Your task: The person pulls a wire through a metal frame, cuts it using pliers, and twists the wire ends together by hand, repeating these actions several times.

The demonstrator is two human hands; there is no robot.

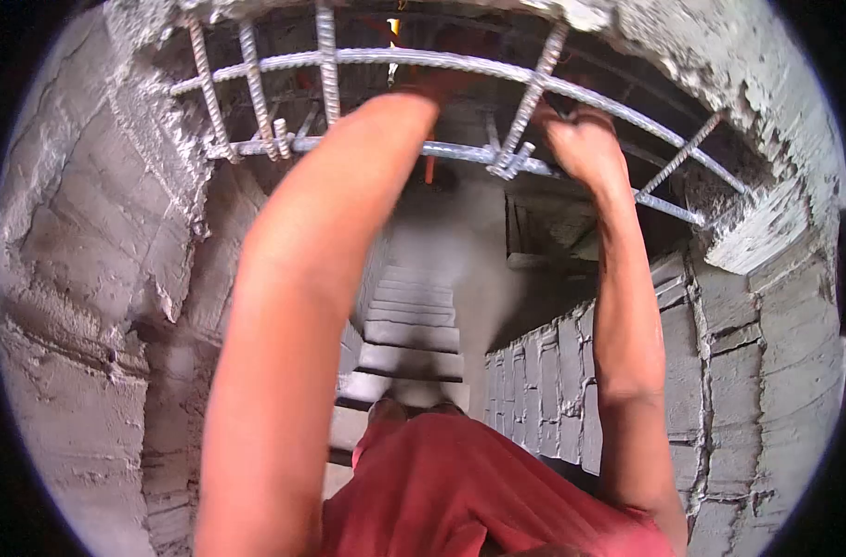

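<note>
Both my arms reach up into a grid of steel rebar set in an opening in the concrete. My left hand [421, 93] is just below the upper long rebar [460, 62], smeared by motion, and its fingers cannot be made out. Close to a short cross rebar [532, 93], my right hand [583, 139] is between the upper bar and the lower long rebar [460, 152]. The right fingers look curled in shadow, and what they hold is hidden. Short rebar stubs [282, 139] stand against the lower bar at the left.
Concrete stairs [409, 334] run down below my feet [386, 408]. Rough plastered wall [79, 251] is at the left, and a block wall [734, 371] rises at the right. Broken concrete edges [757, 232] surround the rebar. A recessed frame [553, 227] lies lower down.
</note>
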